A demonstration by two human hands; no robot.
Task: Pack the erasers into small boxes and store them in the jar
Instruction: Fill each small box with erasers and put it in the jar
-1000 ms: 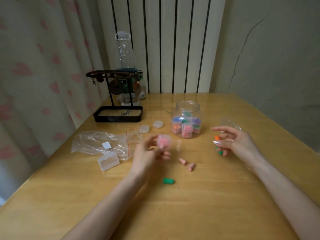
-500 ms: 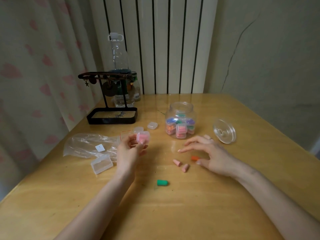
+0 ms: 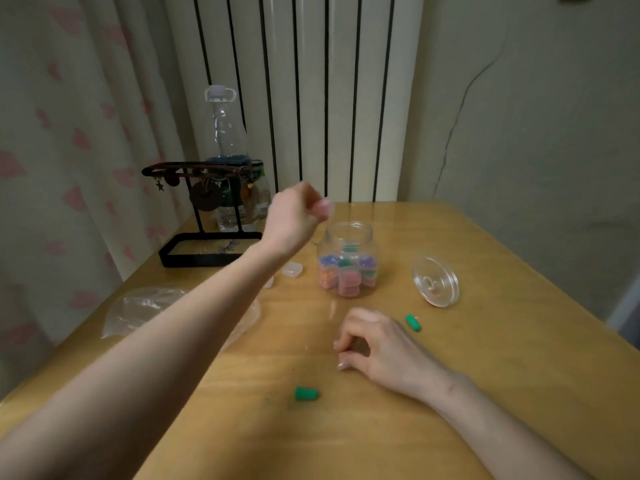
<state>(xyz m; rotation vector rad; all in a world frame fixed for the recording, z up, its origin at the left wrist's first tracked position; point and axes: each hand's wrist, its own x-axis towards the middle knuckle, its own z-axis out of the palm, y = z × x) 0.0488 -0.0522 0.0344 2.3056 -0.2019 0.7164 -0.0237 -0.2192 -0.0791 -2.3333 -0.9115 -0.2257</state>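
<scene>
My left hand (image 3: 298, 211) is raised just left of and above the mouth of the open glass jar (image 3: 348, 237). It pinches a small clear box with pink erasers (image 3: 323, 206) inside. The jar holds several filled boxes in different colours. My right hand (image 3: 375, 342) rests on the table in front of the jar with its fingers curled down; whatever lies under it is hidden. One green eraser (image 3: 306, 393) lies near the table's front, and another green eraser (image 3: 413, 322) lies right of my right hand. An empty small box (image 3: 292, 270) sits left of the jar.
The jar's glass lid (image 3: 436, 282) lies upside down to the right. A clear plastic bag (image 3: 145, 306) is at the left under my forearm. A black jewellery stand (image 3: 207, 251) and a plastic bottle (image 3: 225, 140) stand at the back left.
My left hand lifted the pink-filled box from table height up and right, to beside the jar's mouth. My right hand curled down over the spot where the pink and orange erasers lay.
</scene>
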